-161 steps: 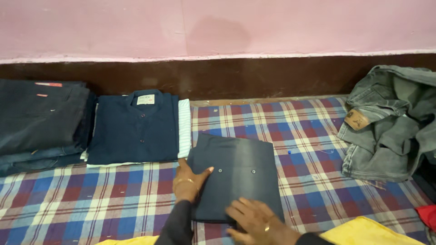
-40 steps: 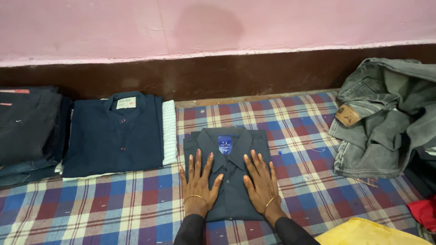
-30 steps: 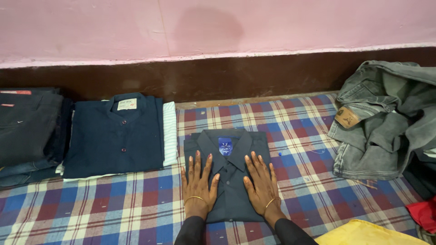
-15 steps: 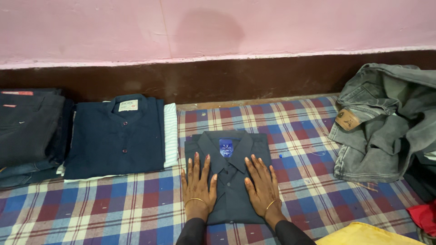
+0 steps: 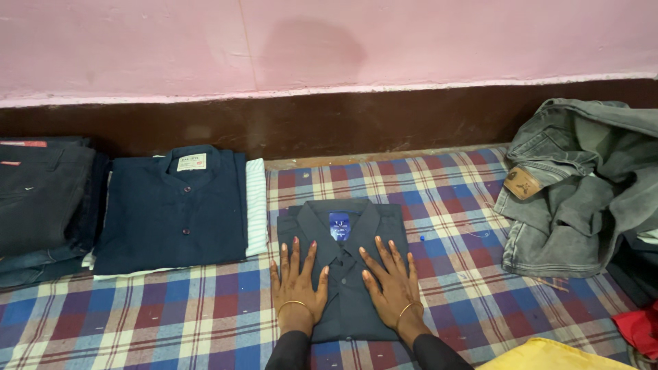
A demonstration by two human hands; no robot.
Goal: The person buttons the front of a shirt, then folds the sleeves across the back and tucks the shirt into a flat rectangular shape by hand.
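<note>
A folded dark grey shirt (image 5: 343,226) with a blue neck label lies collar up on the plaid sheet (image 5: 171,322). My left hand (image 5: 297,281) rests flat on its lower left part, fingers spread. On the lower right part my right hand (image 5: 391,277) lies flat as well, fingers apart. Both wrists carry thin gold bangles. Neither hand grips anything.
A folded navy shirt (image 5: 175,209) sits on a white striped one to the left. Folded dark trousers (image 5: 38,202) are stacked at far left. Crumpled grey jeans (image 5: 576,192) lie at right. Yellow cloth (image 5: 548,356) and red cloth (image 5: 637,329) show at bottom right.
Earlier the shirt lay back side up while my hands held it. Since about a second ago it lies collar up with both palms pressed flat; the hands have barely moved.
</note>
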